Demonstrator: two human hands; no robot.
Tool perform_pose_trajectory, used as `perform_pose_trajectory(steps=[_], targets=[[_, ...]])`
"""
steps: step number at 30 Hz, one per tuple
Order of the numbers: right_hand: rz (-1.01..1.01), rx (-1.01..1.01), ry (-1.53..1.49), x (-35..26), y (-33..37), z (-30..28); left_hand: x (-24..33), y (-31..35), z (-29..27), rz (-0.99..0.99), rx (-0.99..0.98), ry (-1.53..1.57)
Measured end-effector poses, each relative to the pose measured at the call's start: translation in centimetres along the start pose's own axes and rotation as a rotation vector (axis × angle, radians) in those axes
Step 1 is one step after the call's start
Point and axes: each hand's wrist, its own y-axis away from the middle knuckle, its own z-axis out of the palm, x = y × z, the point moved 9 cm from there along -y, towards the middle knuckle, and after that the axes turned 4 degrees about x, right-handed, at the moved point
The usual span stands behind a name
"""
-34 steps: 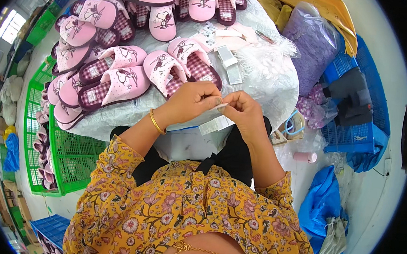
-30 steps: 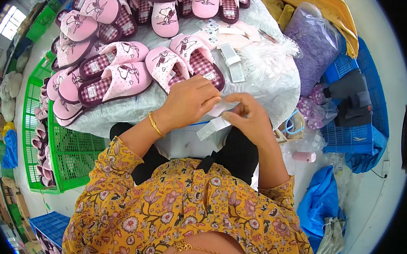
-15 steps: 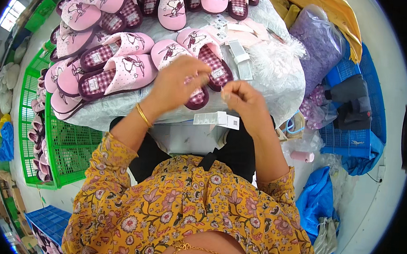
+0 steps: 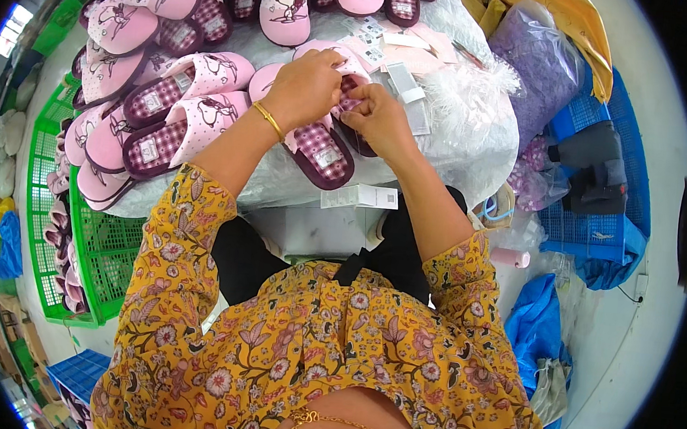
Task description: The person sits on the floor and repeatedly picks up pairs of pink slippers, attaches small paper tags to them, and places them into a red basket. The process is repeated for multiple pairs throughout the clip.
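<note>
A pair of pink slippers with plum checked insoles lies before me. The nearer slipper [image 4: 322,151] points its heel at the table's front edge, and the farther slipper [image 4: 315,47] is mostly covered by my hands. My left hand [image 4: 304,88] curls its fingers at the opening of the farther slipper's upper, closed on that edge. Just right of it, my right hand [image 4: 380,121] is pinched over the same slipper's insole. What sits between its fingertips is too small to make out. White fastener threads [image 4: 467,96] lie bundled to the right.
More pink slippers [image 4: 207,113] are piled left and at the back. Tag cards [image 4: 404,83] lie beyond my right hand, and a white card stack [image 4: 359,197] sits at the front edge. Green crates [image 4: 111,238] stand left; a blue basket [image 4: 589,240] stands right.
Both hands have moved farther away over the table and come together at the farther slipper. More of the nearer slipper's insole is uncovered. The right fingers have gone down to the insole.
</note>
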Motion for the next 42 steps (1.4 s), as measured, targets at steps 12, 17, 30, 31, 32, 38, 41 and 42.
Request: perform_pose_trajectory(steps=[12,17,30,31,32,38,41,42], targets=[[-0.051,0.018,0.202,-0.8,-0.8,0.1,-1.6,-0.7,2.3,0.023,-0.153,0.14],[0.002,-0.005,0.196,-0.4,-1.5,0.4,-1.4,-0.9,2.5,0.022,-0.202,0.12],[-0.053,0.115,0.171,0.0,-1.8,0.5,-1.8,-2.2,3.9,0.112,-0.305,-0.021],[-0.063,0.124,0.171,0.2,-1.9,0.5,-1.7,-2.2,3.7,0.102,-0.3,-0.004],[-0.072,0.135,0.171,0.2,-1.9,0.4,-1.5,-2.4,3.3,0.093,-0.294,0.013],[-0.032,0.054,-0.219,-1.6,-0.7,0.3,-0.9,-2.3,-0.9,0.091,-0.159,0.251],[-0.036,-0.038,-0.468,-1.5,-0.7,1.1,0.1,-1.3,-2.6,0.124,-0.098,0.265],[-0.033,-0.05,-0.546,-1.5,-0.6,1.2,0.4,-0.8,-3.1,0.13,-0.084,0.259]])
